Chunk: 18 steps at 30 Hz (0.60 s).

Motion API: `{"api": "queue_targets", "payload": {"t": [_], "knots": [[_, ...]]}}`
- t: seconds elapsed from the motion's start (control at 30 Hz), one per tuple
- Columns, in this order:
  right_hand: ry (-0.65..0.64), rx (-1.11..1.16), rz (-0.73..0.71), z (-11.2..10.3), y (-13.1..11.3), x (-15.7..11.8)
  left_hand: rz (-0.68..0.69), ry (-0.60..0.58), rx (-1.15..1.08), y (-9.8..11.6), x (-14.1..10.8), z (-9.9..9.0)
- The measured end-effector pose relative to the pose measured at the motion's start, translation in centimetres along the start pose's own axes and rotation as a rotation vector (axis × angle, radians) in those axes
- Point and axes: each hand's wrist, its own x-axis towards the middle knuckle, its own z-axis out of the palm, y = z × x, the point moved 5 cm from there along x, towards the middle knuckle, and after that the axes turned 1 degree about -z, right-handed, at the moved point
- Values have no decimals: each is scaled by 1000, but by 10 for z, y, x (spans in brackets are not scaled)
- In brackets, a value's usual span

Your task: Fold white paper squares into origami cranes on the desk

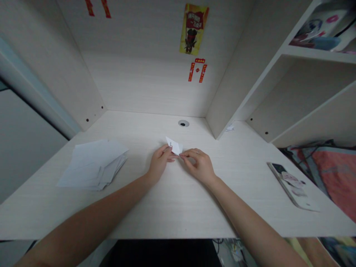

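Observation:
A small folded white paper point(175, 147) is held up a little above the desk, in the middle of the head view. My left hand point(160, 160) grips its left side, with the thumb on the near face and fingers behind. At the paper's lower right corner, my right hand point(199, 165) pinches with thumb and forefinger; a ring shows on one finger. The fingertips of both hands nearly meet there. Part of the paper lies hidden behind the left thumb and fingers.
On the left of the white desk point(172, 211) lies a stack of white paper sheets point(91, 163). A phone in a decorated case point(293, 187) rests at the right. Behind are a cable hole point(183, 123) and an upright divider point(230, 85). Reddish cloth point(338, 174) is at far right.

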Motion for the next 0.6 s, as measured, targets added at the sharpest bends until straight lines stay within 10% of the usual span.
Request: {"api": "queue_targets", "payload": {"t": [0.6], "knots": [[19,-36,-8,-2,-1,0,-24,-16,18,1,-2,2]]}}
